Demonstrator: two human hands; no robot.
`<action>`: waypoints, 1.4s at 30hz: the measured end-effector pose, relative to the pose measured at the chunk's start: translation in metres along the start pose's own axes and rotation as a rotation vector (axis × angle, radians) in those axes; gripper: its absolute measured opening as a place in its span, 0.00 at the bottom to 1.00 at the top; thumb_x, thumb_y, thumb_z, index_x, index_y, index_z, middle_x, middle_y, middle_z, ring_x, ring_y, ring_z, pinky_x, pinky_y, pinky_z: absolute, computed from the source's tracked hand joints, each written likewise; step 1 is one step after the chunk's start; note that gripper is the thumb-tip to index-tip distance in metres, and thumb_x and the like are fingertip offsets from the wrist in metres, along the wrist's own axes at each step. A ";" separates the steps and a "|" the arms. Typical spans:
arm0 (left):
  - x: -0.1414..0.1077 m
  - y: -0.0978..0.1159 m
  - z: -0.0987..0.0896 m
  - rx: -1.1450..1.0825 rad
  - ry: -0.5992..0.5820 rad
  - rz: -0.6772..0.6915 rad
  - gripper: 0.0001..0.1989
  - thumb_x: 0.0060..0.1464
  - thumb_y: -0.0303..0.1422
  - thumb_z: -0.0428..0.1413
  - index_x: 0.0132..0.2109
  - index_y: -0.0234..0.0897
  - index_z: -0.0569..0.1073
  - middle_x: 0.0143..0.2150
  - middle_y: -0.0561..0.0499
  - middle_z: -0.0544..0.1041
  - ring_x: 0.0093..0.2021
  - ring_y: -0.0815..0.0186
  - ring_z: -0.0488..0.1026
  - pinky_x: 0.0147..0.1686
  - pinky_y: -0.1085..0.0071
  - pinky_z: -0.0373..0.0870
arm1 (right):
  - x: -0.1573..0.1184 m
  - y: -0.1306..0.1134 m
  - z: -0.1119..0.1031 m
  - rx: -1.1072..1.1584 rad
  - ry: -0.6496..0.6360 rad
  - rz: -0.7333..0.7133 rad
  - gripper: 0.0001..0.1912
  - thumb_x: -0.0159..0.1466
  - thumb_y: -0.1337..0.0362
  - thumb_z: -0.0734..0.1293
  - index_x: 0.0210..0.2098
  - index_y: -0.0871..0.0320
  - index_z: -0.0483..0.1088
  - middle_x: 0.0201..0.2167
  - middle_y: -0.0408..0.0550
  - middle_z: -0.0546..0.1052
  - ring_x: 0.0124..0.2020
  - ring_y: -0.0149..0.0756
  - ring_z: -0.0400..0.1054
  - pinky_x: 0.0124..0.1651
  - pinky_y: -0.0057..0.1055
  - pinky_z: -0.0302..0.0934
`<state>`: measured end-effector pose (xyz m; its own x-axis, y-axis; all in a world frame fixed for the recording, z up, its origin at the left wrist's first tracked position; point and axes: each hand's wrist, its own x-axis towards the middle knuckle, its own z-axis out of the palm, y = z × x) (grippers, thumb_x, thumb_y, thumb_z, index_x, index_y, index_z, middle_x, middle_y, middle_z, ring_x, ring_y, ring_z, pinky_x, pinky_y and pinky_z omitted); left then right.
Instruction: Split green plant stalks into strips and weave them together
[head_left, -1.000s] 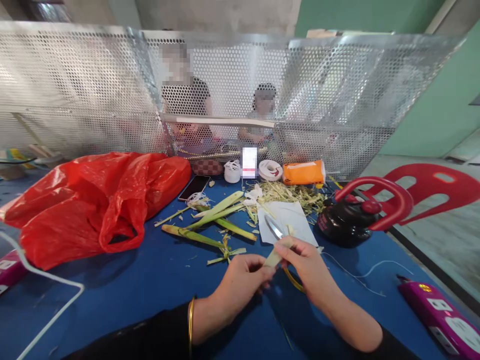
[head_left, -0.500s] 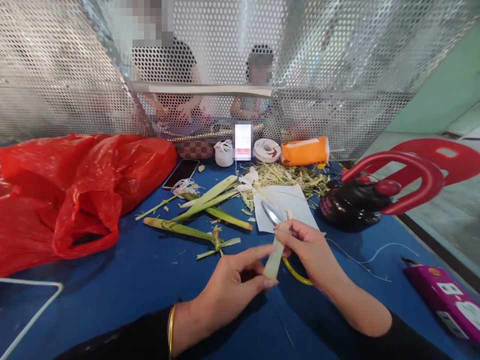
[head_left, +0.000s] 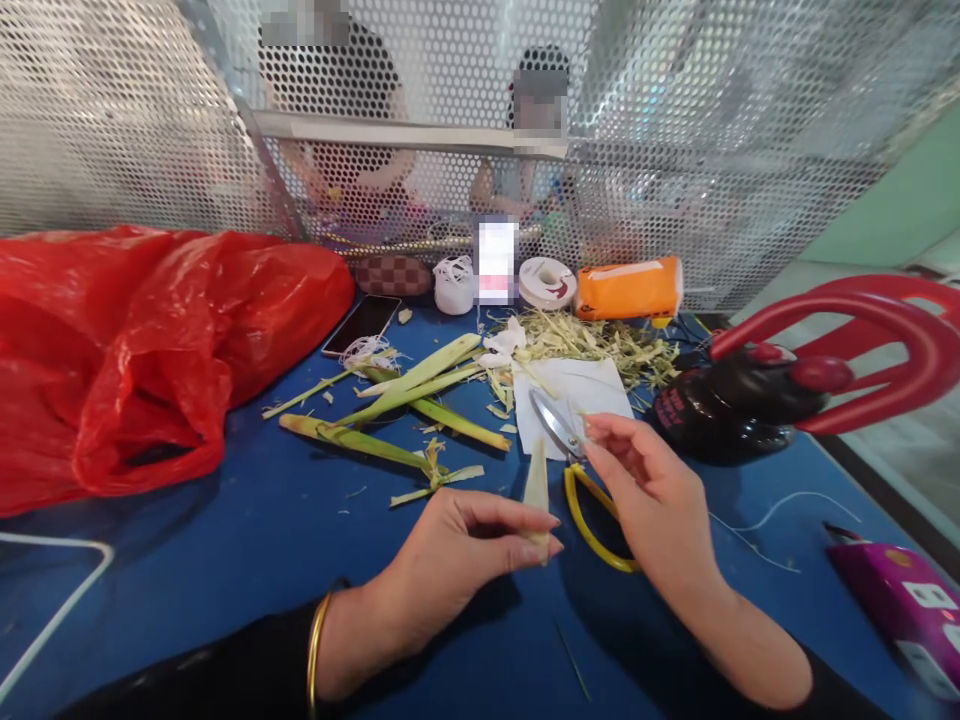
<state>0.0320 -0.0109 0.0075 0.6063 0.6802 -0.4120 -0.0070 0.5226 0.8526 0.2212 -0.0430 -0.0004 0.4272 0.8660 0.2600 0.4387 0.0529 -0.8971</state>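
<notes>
My left hand [head_left: 480, 535] pinches the lower end of a pale green strip of husk [head_left: 537, 480] between thumb and fingers; the strip stands upright and narrows toward its top. To its right, my right hand [head_left: 645, 480] has thumb and forefinger closed together, and whatever thin bit may be between them is too small to name. Partly behind the right hand lie yellow-handled scissors [head_left: 596, 520], their blades over a sheet of white paper [head_left: 611, 380]. Green husk pieces [head_left: 390, 445] are spread on the blue table [head_left: 247, 580] beyond my left hand.
A pile of shredded husk [head_left: 600, 342] lies behind the paper. A red plastic bag [head_left: 165, 350] fills the left side. On the right stand a black kettle [head_left: 724, 410] with a red handle and a purple box [head_left: 896, 590]. Perforated metal mesh [head_left: 442, 80] closes the back; two people are beyond it.
My right hand has come off the husk strip and moved right. The strip stays in my left hand, now more upright. More of the scissors shows. The view has tipped slightly downward.
</notes>
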 end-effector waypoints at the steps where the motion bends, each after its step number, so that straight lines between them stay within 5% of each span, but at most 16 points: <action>1: 0.000 0.001 0.000 0.008 0.013 0.015 0.11 0.41 0.31 0.67 0.36 0.37 0.82 0.33 0.48 0.83 0.37 0.60 0.80 0.44 0.66 0.73 | -0.003 -0.002 -0.002 -0.041 -0.024 -0.114 0.09 0.64 0.61 0.65 0.42 0.54 0.73 0.40 0.50 0.76 0.40 0.41 0.71 0.42 0.37 0.66; 5: -0.002 0.004 -0.001 0.269 0.003 0.221 0.06 0.47 0.28 0.62 0.34 0.39 0.83 0.35 0.49 0.83 0.37 0.61 0.79 0.42 0.68 0.73 | -0.015 -0.013 -0.008 -0.144 -0.324 -0.574 0.19 0.71 0.55 0.54 0.52 0.52 0.70 0.50 0.53 0.75 0.53 0.46 0.67 0.55 0.45 0.60; 9: -0.009 0.001 -0.006 0.807 -0.250 0.518 0.14 0.59 0.27 0.51 0.40 0.43 0.82 0.35 0.47 0.82 0.38 0.61 0.78 0.40 0.69 0.70 | -0.020 -0.015 -0.007 -0.295 -0.483 -0.724 0.27 0.71 0.50 0.47 0.58 0.55 0.65 0.48 0.54 0.77 0.57 0.50 0.64 0.60 0.53 0.52; 13: -0.013 -0.010 -0.008 1.187 -0.415 0.706 0.18 0.56 0.25 0.50 0.47 0.48 0.79 0.33 0.48 0.82 0.35 0.60 0.77 0.34 0.70 0.68 | -0.023 -0.016 -0.001 -0.449 -0.483 -0.844 0.21 0.72 0.56 0.51 0.54 0.59 0.66 0.34 0.51 0.80 0.41 0.44 0.73 0.61 0.51 0.49; 18: -0.015 -0.013 -0.002 1.266 -0.451 0.736 0.17 0.57 0.23 0.49 0.47 0.40 0.79 0.39 0.46 0.82 0.38 0.59 0.78 0.34 0.70 0.69 | -0.030 -0.020 0.008 -0.447 -0.471 -0.936 0.12 0.71 0.66 0.56 0.49 0.60 0.67 0.20 0.42 0.76 0.21 0.33 0.67 0.51 0.42 0.61; 26: -0.022 0.002 -0.001 1.152 -0.510 0.725 0.20 0.59 0.23 0.47 0.48 0.44 0.79 0.31 0.48 0.82 0.32 0.61 0.79 0.32 0.70 0.70 | -0.017 -0.011 0.001 -0.425 -0.377 -0.830 0.12 0.71 0.61 0.57 0.43 0.59 0.69 0.22 0.44 0.78 0.21 0.34 0.68 0.38 0.37 0.63; 32: -0.023 0.008 -0.002 0.969 -0.550 0.584 0.18 0.61 0.25 0.46 0.50 0.33 0.78 0.39 0.41 0.82 0.40 0.58 0.79 0.40 0.68 0.72 | 0.001 -0.002 -0.003 -0.433 -0.284 -0.597 0.13 0.70 0.60 0.57 0.40 0.56 0.72 0.24 0.44 0.79 0.25 0.35 0.72 0.38 0.35 0.64; 37: -0.020 0.007 0.000 0.734 -0.400 0.442 0.13 0.60 0.31 0.52 0.44 0.34 0.81 0.37 0.41 0.83 0.38 0.59 0.80 0.39 0.69 0.73 | 0.005 0.005 -0.007 -0.498 -0.149 -0.401 0.16 0.68 0.56 0.58 0.37 0.54 0.74 0.29 0.48 0.81 0.32 0.41 0.74 0.34 0.33 0.64; 42: -0.013 0.002 0.004 0.339 -0.122 0.080 0.04 0.47 0.32 0.63 0.31 0.37 0.83 0.25 0.47 0.81 0.24 0.66 0.77 0.28 0.73 0.72 | 0.010 0.013 -0.010 -0.541 -0.022 -0.192 0.16 0.67 0.53 0.58 0.37 0.53 0.74 0.31 0.46 0.81 0.31 0.42 0.72 0.33 0.33 0.63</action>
<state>0.0274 -0.0206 0.0157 0.7047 0.6352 -0.3161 0.1934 0.2566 0.9470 0.2394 -0.0387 -0.0056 0.2864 0.8762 0.3876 0.8514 -0.0471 -0.5225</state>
